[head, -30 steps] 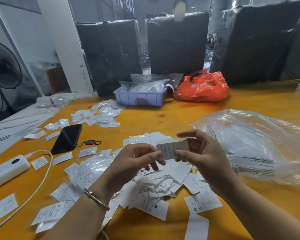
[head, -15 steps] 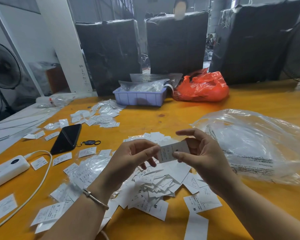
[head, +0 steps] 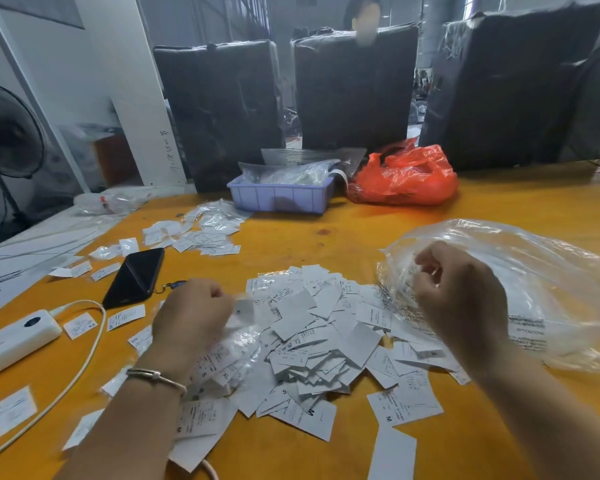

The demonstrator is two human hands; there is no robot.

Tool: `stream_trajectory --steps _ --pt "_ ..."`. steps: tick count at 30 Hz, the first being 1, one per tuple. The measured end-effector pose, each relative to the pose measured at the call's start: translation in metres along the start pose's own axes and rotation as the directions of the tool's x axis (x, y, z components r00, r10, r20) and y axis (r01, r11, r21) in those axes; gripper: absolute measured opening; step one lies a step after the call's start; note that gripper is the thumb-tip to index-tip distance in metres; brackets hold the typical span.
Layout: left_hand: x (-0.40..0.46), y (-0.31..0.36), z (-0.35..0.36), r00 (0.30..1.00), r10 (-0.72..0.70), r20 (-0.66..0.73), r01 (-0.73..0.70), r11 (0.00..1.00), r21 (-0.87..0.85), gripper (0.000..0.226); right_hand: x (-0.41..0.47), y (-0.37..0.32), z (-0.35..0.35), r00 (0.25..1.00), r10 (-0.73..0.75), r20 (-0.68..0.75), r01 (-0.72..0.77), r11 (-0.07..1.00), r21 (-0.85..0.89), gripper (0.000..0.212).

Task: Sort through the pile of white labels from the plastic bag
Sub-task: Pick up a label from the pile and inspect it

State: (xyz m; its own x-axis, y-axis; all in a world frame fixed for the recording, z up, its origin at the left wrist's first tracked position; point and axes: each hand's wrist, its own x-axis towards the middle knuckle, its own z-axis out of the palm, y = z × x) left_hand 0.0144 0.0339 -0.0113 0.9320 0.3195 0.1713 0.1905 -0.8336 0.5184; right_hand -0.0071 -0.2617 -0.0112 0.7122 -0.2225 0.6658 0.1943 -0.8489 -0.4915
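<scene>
Head view: left hand (head: 193, 311) pinching one label (head: 245, 311) at pile's (head: 312, 344) left edge; right hand (head: 459, 299) curling loosely beside bag (head: 534, 289), grip unclear; reading size before placing.

Left hand (head: 191, 311) low with fingers curled, bangled wrist angled inward, right hand (head: 459, 299) raised, fingers curled in, both forearms reaching forward

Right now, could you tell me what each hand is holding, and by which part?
The left hand pinches a white label by its left edge. The right hand is curled at the clear plastic bag; its grip on the film cannot be confirmed.
</scene>
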Motion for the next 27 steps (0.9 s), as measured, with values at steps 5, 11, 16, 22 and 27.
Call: stream_trajectory --steps 5,11,16,22,27 --pt "0.008 -0.012 -0.006 0.991 -0.098 0.094 0.072 0.965 0.251 0.027 0.012 0.027 0.001 0.925 0.247 0.291 -0.069 0.858 -0.509 0.022" --pt "0.005 -0.006 -0.001 0.996 -0.039 0.075 0.014 0.949 0.315 0.009 0.014 0.039 0.008 0.872 0.327 0.363 -0.031 0.778 -0.627 0.016" --pt "0.006 -0.012 0.004 1.0 -0.011 0.023 0.003 0.948 0.319 0.031 0.015 0.046 0.008 0.891 0.298 0.342 -0.023 0.783 -0.622 0.011" --pt "0.001 -0.001 0.019 0.98 0.176 -0.095 -0.159 0.973 0.168 0.023 0.014 0.048 0.01 0.904 0.269 0.332 -0.007 0.786 -0.618 0.015" --pt "-0.011 0.012 0.034 0.865 0.502 0.024 -0.498 0.862 -0.094 0.021 0.016 0.047 0.012 0.885 0.29 0.365 -0.031 0.818 -0.574 0.014"
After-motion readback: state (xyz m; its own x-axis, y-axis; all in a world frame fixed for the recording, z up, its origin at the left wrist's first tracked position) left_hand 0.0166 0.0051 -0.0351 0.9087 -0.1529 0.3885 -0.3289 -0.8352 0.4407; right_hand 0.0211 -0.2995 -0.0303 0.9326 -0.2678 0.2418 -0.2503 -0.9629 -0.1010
